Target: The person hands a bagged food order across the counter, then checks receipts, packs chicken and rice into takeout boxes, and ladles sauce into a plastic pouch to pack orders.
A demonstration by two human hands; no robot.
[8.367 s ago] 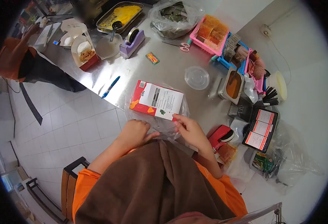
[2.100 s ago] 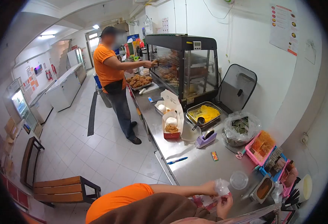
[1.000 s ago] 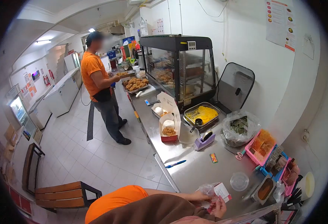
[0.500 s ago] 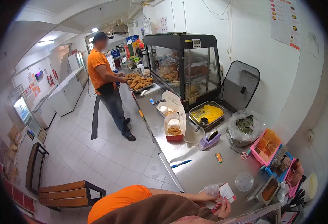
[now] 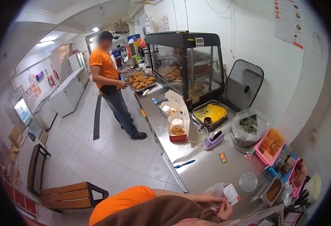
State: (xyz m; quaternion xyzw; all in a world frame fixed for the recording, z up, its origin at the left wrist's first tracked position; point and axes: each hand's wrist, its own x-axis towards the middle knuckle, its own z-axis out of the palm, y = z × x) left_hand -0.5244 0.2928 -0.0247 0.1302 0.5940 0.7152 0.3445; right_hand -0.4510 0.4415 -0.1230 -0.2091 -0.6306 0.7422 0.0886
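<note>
At the bottom of the head view, my left hand (image 5: 210, 198) and my right hand (image 5: 225, 209) meet over the steel counter. Their fingers are closed together on a small clear plastic bag (image 5: 217, 188), whose puffed part rises beside my left hand. What the bag holds cannot be made out. Just beyond my fingers lies a white and red carton (image 5: 231, 193), partly covered by the hands and the bag. A round clear plastic container (image 5: 248, 182) stands to the right of the carton. A blue pen (image 5: 184, 164) lies near the counter's left edge.
Open boxes with rice and fried chicken (image 5: 177, 130), a yellow food tray (image 5: 211, 114), a tape dispenser (image 5: 213, 141) and a bag of leaves (image 5: 249, 126) stand farther back. Baskets (image 5: 269, 148) line the right. A co-worker (image 5: 107, 71) stands by a fried chicken tray (image 5: 141, 81).
The co-worker has straightened, with one hand raised off the chicken tray. My hands stay at the plastic bag, with slightly shifted fingers; the view has moved slightly.
</note>
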